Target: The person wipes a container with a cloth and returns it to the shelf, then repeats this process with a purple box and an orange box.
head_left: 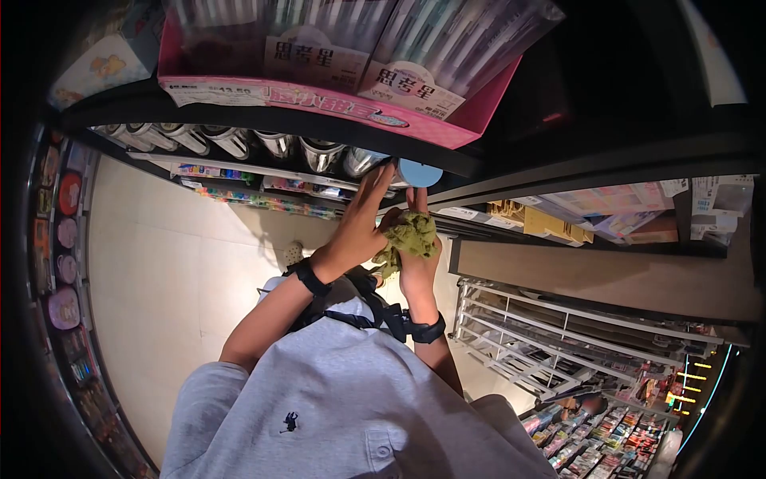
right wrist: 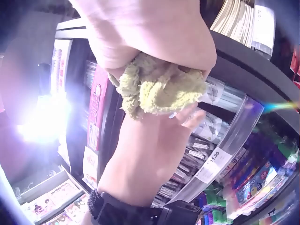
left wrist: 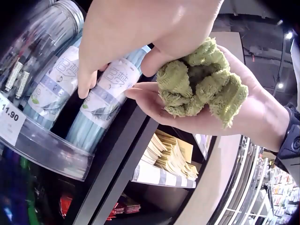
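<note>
— Nearest the left wrist's lens is the left hand (left wrist: 145,28). How does it lie?

— Fingers stretched, not curled round anything, reaching to the side of the end canister (left wrist: 108,89), which stands in a row and holds pale blue sticks. I'd read that as steadying it rather than lifting.

— And the right hand (head_left: 416,271)?

— It grips a bunched green cloth (left wrist: 201,84) against the palm, while two fingers extend past the cloth toward the same canister. Tucking it low probably leaves those fingertips free.

— Does the left thumb help hold the cloth?

— I can't tell; it's just beside the cloth, and any contact is hidden.

— Why the clear lip (left wrist: 65,157) at the foot of the row?

— Likely to stop things sliding off. It carries the price tag (left wrist: 10,119) too, facing out for reading. The neighbouring canister (left wrist: 49,96) stands close by, its printed side also outward.

— Anything overhead?

— Yes, a pink box (head_left: 471,128) of pen packs on the upper shelf (head_left: 120,116), printed fronts outward, presumably so they show.
</note>
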A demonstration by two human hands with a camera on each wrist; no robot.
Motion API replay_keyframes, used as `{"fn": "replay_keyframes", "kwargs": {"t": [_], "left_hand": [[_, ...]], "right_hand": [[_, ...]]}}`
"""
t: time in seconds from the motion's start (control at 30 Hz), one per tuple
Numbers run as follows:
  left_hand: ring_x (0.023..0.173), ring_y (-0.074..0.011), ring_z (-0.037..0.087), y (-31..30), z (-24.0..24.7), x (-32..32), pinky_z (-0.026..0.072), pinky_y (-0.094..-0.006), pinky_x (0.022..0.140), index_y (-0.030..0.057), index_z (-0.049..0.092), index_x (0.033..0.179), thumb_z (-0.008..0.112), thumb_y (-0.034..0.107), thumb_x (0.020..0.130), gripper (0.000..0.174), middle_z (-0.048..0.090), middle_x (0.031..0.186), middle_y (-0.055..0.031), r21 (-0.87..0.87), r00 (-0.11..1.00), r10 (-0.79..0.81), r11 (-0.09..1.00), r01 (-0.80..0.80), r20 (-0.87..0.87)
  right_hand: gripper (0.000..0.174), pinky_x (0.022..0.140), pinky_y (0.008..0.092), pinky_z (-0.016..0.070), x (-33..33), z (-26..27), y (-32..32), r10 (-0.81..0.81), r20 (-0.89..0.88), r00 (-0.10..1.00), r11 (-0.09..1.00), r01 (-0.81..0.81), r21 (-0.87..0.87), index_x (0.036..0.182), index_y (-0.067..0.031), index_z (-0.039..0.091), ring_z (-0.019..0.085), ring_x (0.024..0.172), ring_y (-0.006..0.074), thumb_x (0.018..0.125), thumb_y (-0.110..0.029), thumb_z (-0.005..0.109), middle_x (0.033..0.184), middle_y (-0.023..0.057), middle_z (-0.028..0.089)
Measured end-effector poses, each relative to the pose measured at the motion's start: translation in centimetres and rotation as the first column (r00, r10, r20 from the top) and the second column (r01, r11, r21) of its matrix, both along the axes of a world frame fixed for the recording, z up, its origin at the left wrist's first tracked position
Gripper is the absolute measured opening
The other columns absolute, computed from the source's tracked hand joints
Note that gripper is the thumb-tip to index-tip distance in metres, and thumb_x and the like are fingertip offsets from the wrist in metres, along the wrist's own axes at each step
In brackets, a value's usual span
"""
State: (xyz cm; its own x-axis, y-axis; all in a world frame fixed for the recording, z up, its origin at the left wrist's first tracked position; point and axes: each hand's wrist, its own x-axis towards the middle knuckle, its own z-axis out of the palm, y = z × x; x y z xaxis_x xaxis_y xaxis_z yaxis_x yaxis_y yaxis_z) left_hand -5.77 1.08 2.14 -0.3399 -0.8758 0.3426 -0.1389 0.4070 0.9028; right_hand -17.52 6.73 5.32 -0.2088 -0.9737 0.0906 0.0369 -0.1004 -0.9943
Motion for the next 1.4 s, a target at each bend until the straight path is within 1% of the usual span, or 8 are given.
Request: {"fn": "replay_keyframes", "kwargs": {"t": [0.1, 0.17, 0.8, 0.93, 1.0, 1.1, 1.13, 1.4], "left_hand": [[0.146, -0.0388, 0.024, -0.1, -0.5, -0.4, 0.0241, -0.0408, 0.117, 0.0053, 0.012, 0.157, 0.066, 0.001, 0.080, 0.094, 0.023, 0.156, -0.0255, 0.045, 0.999, -0.037, 0.998, 0.038, -0.018], [0.145, -0.0422, 0.023, -0.3, -0.5, -0.7, 0.0248, -0.0434, 0.116, 0.0057, 0.012, 0.156, 0.066, -0.003, 0.077, 0.097, 0.022, 0.155, -0.0274, 0.044, 0.999, -0.043, 0.998, 0.044, -0.023], [0.147, -0.0430, 0.014, -1.0, 0.4, -1.6, 0.0215, -0.0434, 0.119, 0.0081, 0.004, 0.157, 0.068, -0.003, 0.076, 0.103, 0.011, 0.158, -0.0303, 0.114, 0.999, -0.022, 0.993, 0.026, -0.033], [0.148, -0.0417, 0.012, 0.2, 1.5, -0.4, 0.0189, -0.0403, 0.120, 0.0049, 0.004, 0.156, 0.067, 0.002, 0.080, 0.099, 0.008, 0.159, -0.0299, 0.245, 0.997, -0.078, 0.967, 0.070, 0.025], [0.140, -0.0428, 0.034, 0.5, 1.9, 0.5, 0.0321, -0.0408, 0.114, 0.0004, 0.014, 0.152, 0.066, 0.012, 0.087, 0.085, 0.031, 0.150, -0.0326, 0.206, 0.989, -0.094, 0.976, 0.069, 0.112], [0.119, -0.0424, 0.057, 1.0, 3.9, 1.9, 0.0466, -0.0432, 0.099, -0.0005, 0.029, 0.145, 0.065, 0.021, 0.091, 0.069, 0.056, 0.127, -0.0294, 0.351, 0.917, -0.292, 0.917, 0.188, 0.272], [0.114, -0.0306, 0.063, 1.4, 3.6, 2.0, 0.0509, -0.0372, 0.094, 0.0058, 0.033, 0.144, 0.064, 0.025, 0.094, 0.061, 0.063, 0.120, -0.0208, 0.327, 0.875, -0.349, 0.914, 0.239, 0.336], [0.115, -0.0234, 0.060, 2.4, 5.2, -4.1, 0.0503, -0.0361, 0.097, 0.0112, 0.035, 0.147, 0.061, 0.023, 0.097, 0.057, 0.058, 0.126, -0.0132, 0.558, 0.689, -0.699, 0.655, 0.509, 0.193]], "right_hand": [[0.078, 0.111, 0.0311, 0.0319, -0.1, 0.3, -0.1, -0.015, -0.030, 0.999, 0.985, 0.020, 0.169, 0.153, -0.0022, 0.028, 0.038, 0.140, 0.0207, 0.089, -0.024, 0.067, 0.153, 0.0174, 0.039], [0.077, 0.102, 0.0238, 0.0351, -0.4, -0.3, -0.3, 0.013, -0.071, 0.997, 0.995, -0.006, 0.096, 0.154, -0.0003, 0.021, 0.041, 0.137, 0.0175, 0.087, -0.001, 0.057, 0.150, 0.0186, 0.043], [0.074, 0.108, 0.0275, 0.0321, -1.1, 0.9, -1.9, 0.050, 0.098, 0.994, 0.990, -0.063, 0.128, 0.151, -0.0001, 0.031, 0.042, 0.136, 0.0193, 0.084, -0.004, 0.061, 0.149, 0.0209, 0.043], [0.061, 0.096, 0.0250, 0.0424, -2.0, 2.3, -0.4, 0.075, -0.036, 0.997, 0.983, -0.068, 0.172, 0.144, 0.0017, 0.044, 0.056, 0.111, 0.0138, 0.085, 0.000, 0.058, 0.132, 0.0137, 0.059], [0.049, 0.079, 0.0212, 0.0481, -2.1, 2.4, 0.7, 0.070, -0.015, 0.997, 0.985, -0.066, 0.158, 0.134, 0.0027, 0.055, 0.057, 0.086, 0.0072, 0.085, 0.004, 0.055, 0.113, 0.0054, 0.067], [0.047, 0.079, 0.0217, 0.0484, -3.7, 1.7, 2.6, -0.016, 0.013, 1.000, 0.970, 0.012, 0.244, 0.132, 0.0024, 0.057, 0.058, 0.088, 0.0080, 0.085, 0.003, 0.056, 0.115, 0.0053, 0.067], [0.044, 0.079, 0.0220, 0.0488, -4.3, 0.7, 3.1, -0.075, 0.037, 0.997, 0.972, 0.064, 0.228, 0.130, 0.0028, 0.059, 0.059, 0.088, 0.0082, 0.086, 0.003, 0.056, 0.115, 0.0055, 0.068], [0.047, 0.093, 0.0331, 0.0486, -10.7, -2.8, 7.4, -0.481, 0.280, 0.831, 0.876, 0.464, 0.129, 0.133, 0.0000, 0.045, 0.059, 0.118, 0.0295, 0.089, -0.006, 0.057, 0.136, 0.0173, 0.054]]}}
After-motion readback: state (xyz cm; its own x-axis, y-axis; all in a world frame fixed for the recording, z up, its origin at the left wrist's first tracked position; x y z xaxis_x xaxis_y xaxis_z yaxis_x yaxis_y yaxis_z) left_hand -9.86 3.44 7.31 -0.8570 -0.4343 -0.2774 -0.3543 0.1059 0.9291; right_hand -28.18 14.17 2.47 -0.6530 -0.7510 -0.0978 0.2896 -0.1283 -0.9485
